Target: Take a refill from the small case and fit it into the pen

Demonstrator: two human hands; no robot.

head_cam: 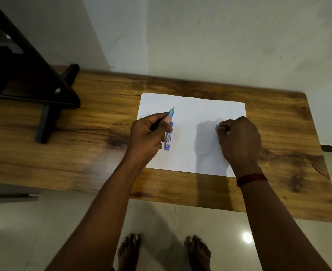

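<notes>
From my head camera the room reads dim and warm, with the wall (200,36) a muddy grey-green. The light comes from overhead: two round glare spots sit on the glossy floor tiles (246,237), one at the lower right and one at the far left. The right hand (239,141) throws a soft grey shadow leftward over the white paper (192,114), the brightest patch I see, and onto the tabletop (83,153) below it. The picture is soft all over, and straight edges bow outward toward the corners from the wide lens. The dark frame (24,75) at upper left holds almost no detail
</notes>
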